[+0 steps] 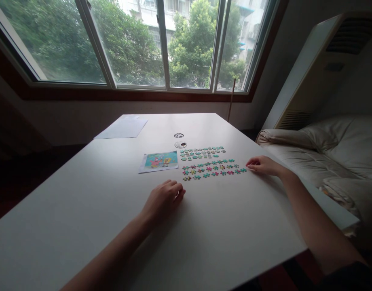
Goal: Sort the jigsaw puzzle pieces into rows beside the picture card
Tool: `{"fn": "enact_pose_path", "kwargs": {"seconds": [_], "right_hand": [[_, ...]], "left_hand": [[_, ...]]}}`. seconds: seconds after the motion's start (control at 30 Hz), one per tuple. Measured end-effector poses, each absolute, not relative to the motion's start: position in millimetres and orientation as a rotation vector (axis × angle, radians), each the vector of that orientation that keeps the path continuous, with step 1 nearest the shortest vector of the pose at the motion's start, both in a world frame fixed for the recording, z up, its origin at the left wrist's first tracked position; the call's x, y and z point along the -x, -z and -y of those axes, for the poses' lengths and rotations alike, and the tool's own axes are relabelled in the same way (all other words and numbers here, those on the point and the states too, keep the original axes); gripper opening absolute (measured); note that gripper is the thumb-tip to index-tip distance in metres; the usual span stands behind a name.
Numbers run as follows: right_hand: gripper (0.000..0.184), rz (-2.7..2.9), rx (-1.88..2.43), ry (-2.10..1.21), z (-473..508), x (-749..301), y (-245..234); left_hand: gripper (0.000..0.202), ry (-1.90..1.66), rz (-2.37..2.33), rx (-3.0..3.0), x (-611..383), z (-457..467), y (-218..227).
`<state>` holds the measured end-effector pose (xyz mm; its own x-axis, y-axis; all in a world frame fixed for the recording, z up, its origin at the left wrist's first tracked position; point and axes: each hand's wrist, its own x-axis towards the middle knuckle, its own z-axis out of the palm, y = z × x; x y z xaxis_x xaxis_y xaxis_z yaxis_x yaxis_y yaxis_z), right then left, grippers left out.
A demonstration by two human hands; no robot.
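the right hand [263, 166] is just beside the end of the rows of puzzle pieces [214, 174], fingertips bunched; i can't tell if they pinch 1. the left hand [166, 195] rests loosely curled, its grip unclear to me, the picture card [161, 160] just beyond it. laying pieces out in rows looks like the step in hand; the next move calls for a light fingertip pinch.

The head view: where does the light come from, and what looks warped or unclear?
All in the head view: daylight enters through the window, leaving the wall beneath it dim; a soft shadow falls on the table by the left hand; the window's sides lean, probably from a wide lens; the puzzle pieces look too small for detail.
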<state>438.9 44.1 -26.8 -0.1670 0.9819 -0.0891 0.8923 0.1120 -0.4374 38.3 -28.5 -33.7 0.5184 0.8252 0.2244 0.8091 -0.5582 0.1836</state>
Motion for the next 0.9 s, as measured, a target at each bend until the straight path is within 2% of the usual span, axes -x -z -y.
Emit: {"fn": "enact_pose_path", "kwargs": {"seconds": [0.23,0.37,0.6,0.9], "right_hand": [[0.031,2.211,1.705,-0.266,-37.2,-400.1,15.7],[0.024,2.378,1.382,-0.354,-24.7,-351.7,17.1],[0.015,2.610,0.891,-0.299,6.9,-286.3,26.3],[0.015,2.652,0.812,-0.213,13.5,-274.8,34.0]], "left_hand": [[0.024,-0.465,-1.541,-2.673,-19.3,14.1,20.7],[0.027,-0.388,-1.644,-2.645,3.4,-1.3,15.4],[0.049,-0.232,-1.877,-2.613,39.9,-24.9,33.6],[0.053,-0.026,-1.885,-2.523,44.7,-18.8,47.4]]}}
